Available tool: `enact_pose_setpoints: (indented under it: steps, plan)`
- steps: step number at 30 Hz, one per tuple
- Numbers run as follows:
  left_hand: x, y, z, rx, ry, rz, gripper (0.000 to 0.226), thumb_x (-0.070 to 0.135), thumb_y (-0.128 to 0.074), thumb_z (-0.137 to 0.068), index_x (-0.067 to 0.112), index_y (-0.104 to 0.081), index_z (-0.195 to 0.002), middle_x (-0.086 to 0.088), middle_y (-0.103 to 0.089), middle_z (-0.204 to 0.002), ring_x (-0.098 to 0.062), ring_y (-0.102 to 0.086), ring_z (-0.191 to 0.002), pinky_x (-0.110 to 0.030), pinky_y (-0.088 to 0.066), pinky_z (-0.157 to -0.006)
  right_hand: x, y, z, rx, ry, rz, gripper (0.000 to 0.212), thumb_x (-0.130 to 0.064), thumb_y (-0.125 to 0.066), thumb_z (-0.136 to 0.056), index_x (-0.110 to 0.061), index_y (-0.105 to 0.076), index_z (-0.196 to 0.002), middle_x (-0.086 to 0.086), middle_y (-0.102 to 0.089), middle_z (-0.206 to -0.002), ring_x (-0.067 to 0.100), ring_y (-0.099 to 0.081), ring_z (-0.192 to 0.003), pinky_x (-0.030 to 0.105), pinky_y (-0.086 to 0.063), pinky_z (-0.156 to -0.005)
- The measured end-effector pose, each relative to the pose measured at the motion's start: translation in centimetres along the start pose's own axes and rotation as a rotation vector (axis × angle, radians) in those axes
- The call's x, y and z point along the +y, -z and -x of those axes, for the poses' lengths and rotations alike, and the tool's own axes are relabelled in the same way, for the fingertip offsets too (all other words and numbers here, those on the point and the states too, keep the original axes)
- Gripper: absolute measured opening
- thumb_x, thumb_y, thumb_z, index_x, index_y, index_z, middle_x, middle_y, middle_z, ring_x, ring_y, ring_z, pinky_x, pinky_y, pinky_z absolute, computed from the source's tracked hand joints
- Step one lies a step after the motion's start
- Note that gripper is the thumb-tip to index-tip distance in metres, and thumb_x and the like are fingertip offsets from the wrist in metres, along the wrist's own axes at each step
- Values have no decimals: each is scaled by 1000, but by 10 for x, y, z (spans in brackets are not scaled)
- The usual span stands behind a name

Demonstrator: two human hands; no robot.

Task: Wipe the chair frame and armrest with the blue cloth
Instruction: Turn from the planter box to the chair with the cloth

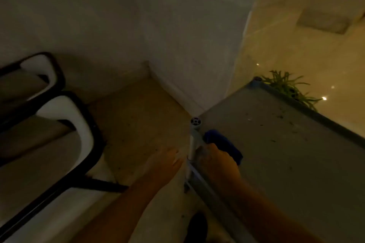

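The scene is dim. My right hand (217, 161) grips the blue cloth (223, 145), pressed on the near-left corner of a grey flat surface (286, 144), beside its pale upright corner post (194, 138). My left hand (167, 162) hovers just left of that post, fingers spread and holding nothing. Two chairs with black frames and white armrests stand at the left: the nearer chair (79, 124) and the farther chair (45, 69). Neither hand touches them.
A white wall corner (187, 65) rises straight ahead. A green plant (286, 87) shows behind the grey surface's far edge. Shiny beige floor (296, 55) lies at the right, and tiled floor (138, 114) lies between the chairs and the post. A dark shoe (197, 227) is at the bottom.
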State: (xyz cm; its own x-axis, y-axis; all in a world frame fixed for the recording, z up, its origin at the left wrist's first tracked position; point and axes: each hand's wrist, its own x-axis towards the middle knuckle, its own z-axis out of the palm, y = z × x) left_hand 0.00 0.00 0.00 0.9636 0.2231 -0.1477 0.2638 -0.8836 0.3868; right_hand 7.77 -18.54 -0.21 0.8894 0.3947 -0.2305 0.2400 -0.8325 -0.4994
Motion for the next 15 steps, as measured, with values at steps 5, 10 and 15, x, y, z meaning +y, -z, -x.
enact_pose_setpoints:
  steps: [5,10,15]
  plan:
    - [44,-7,-59,-109,-172,105,36,35,-50,-96,6,-58,-116,-15,-64,-107,-29,-61,-95,-42,-51,-87,34,20,-19,87,-36,-35,46,-41,-52,-94,-20,-41,-134,1,-62,-84,16,-50,-61,27,-31,-48]
    - [65,-8,-102,-97,-474,-14,25,36,-50,-96,13,-58,-102,-8,-60,-98,-24,-57,-87,-37,-49,-75,46,31,-26,214,-137,-27,28,-42,-51,-94,-23,-47,-115,-6,-52,-69,13,-50,-54,31,-40,-46]
    - [76,-8,-133,-118,-682,-50,39,40,-55,-92,14,-52,-120,-7,-50,-120,-23,-48,-108,-37,-46,-92,54,30,-32,369,-181,15,26,-43,-53,-92,-22,-49,-107,2,-55,-107,21,-55,-89,29,-45,-65]
